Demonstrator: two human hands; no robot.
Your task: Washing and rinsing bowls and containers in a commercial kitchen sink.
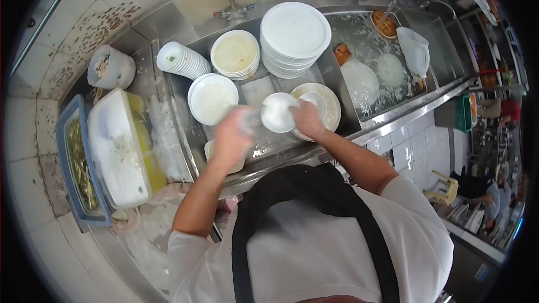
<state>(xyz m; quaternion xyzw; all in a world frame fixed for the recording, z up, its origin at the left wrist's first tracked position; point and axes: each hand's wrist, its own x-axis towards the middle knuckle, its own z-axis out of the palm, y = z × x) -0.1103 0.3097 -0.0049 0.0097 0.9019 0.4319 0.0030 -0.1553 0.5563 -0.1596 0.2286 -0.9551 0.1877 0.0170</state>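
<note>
My right hand (309, 118) grips the rim of a small white bowl (278, 113), tilted above the sink basin (263, 139). Left of the bowl, my left hand (234, 136) is blurred by motion. A whitish-grey smear shows at its fingers, and I cannot tell whether it is foam or a scrubber. Under my right hand lie a large soiled plate (334, 111) and a smaller dish (320, 100) on top of it. A white bowl (212, 100) stands just beyond my left hand, and a pale container (236, 166) is partly hidden beneath that hand.
Stacked plates (296, 29), soiled bowls (235, 54) and leaning small bowls (181, 59) fill the basin's back. At right, a water-filled sink (358, 109) holds dishes and a plastic pitcher (413, 50). A foamy tub (113, 151) and blue cutlery tub (68, 151) stand left.
</note>
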